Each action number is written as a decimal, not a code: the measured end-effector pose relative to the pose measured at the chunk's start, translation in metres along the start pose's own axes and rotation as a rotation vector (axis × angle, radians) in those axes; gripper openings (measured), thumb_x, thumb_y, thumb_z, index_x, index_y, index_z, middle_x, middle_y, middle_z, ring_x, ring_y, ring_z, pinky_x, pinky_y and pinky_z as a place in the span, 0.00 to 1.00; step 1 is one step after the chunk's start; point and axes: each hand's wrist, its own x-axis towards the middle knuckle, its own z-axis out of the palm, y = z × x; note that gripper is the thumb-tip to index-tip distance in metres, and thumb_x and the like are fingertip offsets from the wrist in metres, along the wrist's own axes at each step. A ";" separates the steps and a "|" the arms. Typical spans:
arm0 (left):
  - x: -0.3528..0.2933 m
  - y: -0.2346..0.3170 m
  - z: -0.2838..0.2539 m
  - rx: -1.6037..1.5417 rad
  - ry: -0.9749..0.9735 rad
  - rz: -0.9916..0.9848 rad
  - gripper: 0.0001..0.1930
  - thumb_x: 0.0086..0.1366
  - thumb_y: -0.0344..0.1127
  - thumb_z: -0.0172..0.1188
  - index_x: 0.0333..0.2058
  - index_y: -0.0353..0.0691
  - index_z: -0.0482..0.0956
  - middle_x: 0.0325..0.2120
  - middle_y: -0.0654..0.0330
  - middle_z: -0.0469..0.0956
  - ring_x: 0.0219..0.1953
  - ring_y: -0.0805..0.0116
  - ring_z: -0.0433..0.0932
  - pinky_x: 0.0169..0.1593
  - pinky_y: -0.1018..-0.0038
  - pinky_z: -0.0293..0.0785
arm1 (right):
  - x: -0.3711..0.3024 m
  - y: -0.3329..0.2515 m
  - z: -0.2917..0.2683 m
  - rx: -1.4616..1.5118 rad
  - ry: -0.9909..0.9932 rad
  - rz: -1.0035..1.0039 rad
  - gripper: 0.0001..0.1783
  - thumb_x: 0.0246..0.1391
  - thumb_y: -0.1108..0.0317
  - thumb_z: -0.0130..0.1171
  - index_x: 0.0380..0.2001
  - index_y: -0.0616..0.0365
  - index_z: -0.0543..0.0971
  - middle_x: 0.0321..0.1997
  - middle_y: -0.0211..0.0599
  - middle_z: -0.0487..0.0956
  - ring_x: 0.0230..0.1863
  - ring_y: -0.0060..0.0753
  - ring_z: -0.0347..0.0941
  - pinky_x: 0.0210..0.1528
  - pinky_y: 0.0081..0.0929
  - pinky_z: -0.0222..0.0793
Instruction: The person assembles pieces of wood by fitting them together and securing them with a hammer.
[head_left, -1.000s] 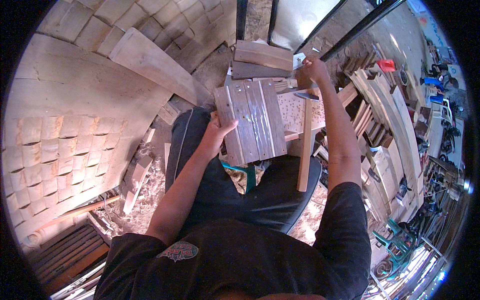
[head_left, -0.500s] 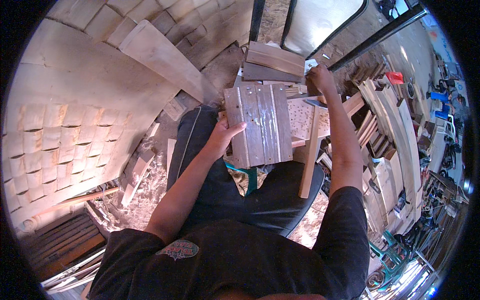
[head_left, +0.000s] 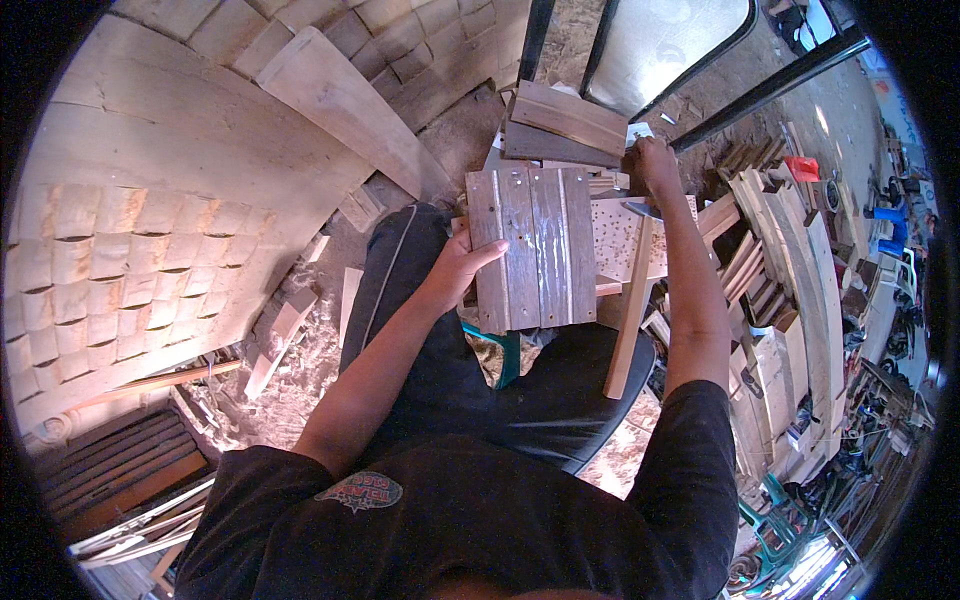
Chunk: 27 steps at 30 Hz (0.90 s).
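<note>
My left hand (head_left: 468,268) grips the left edge of a square wooden panel (head_left: 536,285), thumb on top. Several grey-brown slats lie side by side in it, with pale streaks and small metal spots on the face. It stands above my lap. Farther off to the right, my right hand (head_left: 656,163) has its fingers bent together at a small white paper (head_left: 638,131); what they pinch is hidden. Below my right forearm lies a hammer (head_left: 632,325), its pale wooden handle pointing toward me and its head partly covered by the arm. Under it is a pale board dotted with holes (head_left: 622,240).
Loose brown boards (head_left: 570,115) are stacked beyond the panel. A long plank (head_left: 345,105) leans at the far left beside a wall of woven-looking wooden blocks (head_left: 130,240). Long timber pieces (head_left: 790,240) pile up at the right. Wood shavings (head_left: 300,385) cover the floor left of my legs.
The whole view has shifted slightly, so things sit a little farther right. My left hand keeps its grip on the panel, and my right hand stays by the white paper.
</note>
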 end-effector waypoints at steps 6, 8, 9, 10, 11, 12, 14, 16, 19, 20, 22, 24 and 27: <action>-0.002 0.003 0.002 -0.011 -0.023 -0.016 0.21 0.63 0.37 0.61 0.52 0.34 0.69 0.43 0.57 0.77 0.47 0.68 0.76 0.54 0.68 0.68 | -0.009 0.008 -0.002 0.439 0.094 0.257 0.08 0.56 0.66 0.52 0.35 0.58 0.77 0.36 0.54 0.78 0.40 0.60 0.75 0.40 0.47 0.71; -0.001 0.002 0.001 -0.011 0.002 -0.012 0.22 0.63 0.37 0.61 0.52 0.33 0.69 0.43 0.57 0.77 0.46 0.68 0.76 0.53 0.67 0.69 | -0.004 0.008 -0.011 0.407 0.035 0.298 0.08 0.55 0.67 0.52 0.34 0.58 0.78 0.37 0.55 0.79 0.40 0.59 0.76 0.41 0.48 0.71; -0.001 0.001 0.000 -0.010 0.020 -0.012 0.22 0.62 0.37 0.61 0.52 0.33 0.69 0.44 0.57 0.77 0.46 0.68 0.76 0.53 0.67 0.69 | -0.004 0.010 -0.013 0.372 -0.024 0.346 0.08 0.54 0.67 0.52 0.33 0.58 0.78 0.37 0.56 0.79 0.41 0.58 0.76 0.42 0.49 0.72; -0.001 0.001 0.000 -0.010 0.020 -0.011 0.22 0.62 0.37 0.61 0.52 0.33 0.69 0.44 0.57 0.77 0.46 0.68 0.76 0.53 0.67 0.69 | -0.005 0.013 -0.014 0.371 -0.023 0.346 0.08 0.54 0.67 0.52 0.33 0.58 0.78 0.37 0.56 0.79 0.41 0.58 0.76 0.42 0.49 0.72; 0.000 0.000 -0.001 -0.024 0.013 -0.019 0.23 0.62 0.37 0.62 0.52 0.32 0.69 0.44 0.56 0.76 0.46 0.67 0.76 0.53 0.67 0.69 | -0.007 0.016 -0.015 0.391 0.063 0.322 0.10 0.54 0.64 0.54 0.35 0.58 0.79 0.37 0.55 0.79 0.41 0.58 0.77 0.43 0.48 0.72; 0.000 0.001 -0.001 -0.036 0.004 -0.028 0.23 0.62 0.38 0.62 0.52 0.32 0.69 0.44 0.56 0.76 0.46 0.67 0.76 0.53 0.67 0.69 | -0.010 0.019 -0.015 0.410 0.150 0.301 0.12 0.54 0.62 0.55 0.36 0.57 0.79 0.37 0.55 0.80 0.41 0.57 0.77 0.43 0.48 0.72; -0.001 0.003 0.001 -0.037 0.001 -0.031 0.24 0.62 0.38 0.62 0.52 0.32 0.69 0.44 0.56 0.76 0.46 0.67 0.76 0.53 0.67 0.69 | -0.009 0.024 -0.012 0.447 0.126 0.325 0.15 0.53 0.59 0.57 0.37 0.58 0.79 0.38 0.54 0.80 0.41 0.57 0.77 0.43 0.48 0.72; -0.003 0.004 0.003 -0.033 0.001 -0.047 0.24 0.61 0.39 0.63 0.52 0.31 0.69 0.44 0.56 0.76 0.46 0.67 0.76 0.53 0.67 0.69 | -0.009 0.023 -0.008 0.491 0.095 0.359 0.17 0.51 0.56 0.59 0.38 0.58 0.79 0.38 0.53 0.80 0.42 0.56 0.77 0.44 0.47 0.73; -0.001 0.002 0.005 0.033 0.079 -0.027 0.25 0.61 0.40 0.64 0.52 0.32 0.69 0.43 0.56 0.77 0.45 0.67 0.76 0.52 0.67 0.69 | -0.006 0.018 -0.002 0.364 -0.133 0.396 0.21 0.49 0.52 0.61 0.39 0.57 0.79 0.41 0.51 0.80 0.43 0.55 0.77 0.46 0.46 0.73; 0.000 0.000 0.002 0.031 0.067 -0.056 0.26 0.60 0.40 0.64 0.52 0.32 0.69 0.43 0.57 0.77 0.45 0.68 0.76 0.52 0.68 0.69 | -0.006 0.016 0.000 0.323 -0.096 0.448 0.22 0.48 0.52 0.63 0.39 0.57 0.79 0.42 0.51 0.80 0.44 0.54 0.77 0.47 0.46 0.73; 0.001 0.000 -0.001 0.034 0.062 -0.099 0.26 0.60 0.41 0.65 0.52 0.32 0.69 0.43 0.57 0.77 0.44 0.68 0.76 0.52 0.68 0.69 | -0.001 0.001 -0.007 0.291 -0.072 0.505 0.22 0.46 0.51 0.64 0.39 0.56 0.80 0.43 0.50 0.81 0.45 0.53 0.77 0.48 0.45 0.73; -0.004 0.003 0.000 -0.013 0.085 -0.075 0.26 0.59 0.41 0.65 0.51 0.33 0.70 0.43 0.57 0.77 0.44 0.69 0.76 0.51 0.68 0.70 | 0.003 -0.020 -0.022 0.228 -0.148 0.600 0.24 0.46 0.49 0.64 0.39 0.55 0.80 0.44 0.49 0.81 0.47 0.51 0.77 0.49 0.44 0.73; -0.003 0.003 -0.001 0.064 0.114 -0.087 0.21 0.58 0.42 0.65 0.48 0.41 0.73 0.41 0.61 0.78 0.45 0.65 0.77 0.50 0.62 0.72 | -0.001 -0.021 -0.028 0.158 -0.181 0.607 0.26 0.45 0.45 0.64 0.40 0.54 0.80 0.44 0.48 0.81 0.47 0.50 0.78 0.50 0.46 0.72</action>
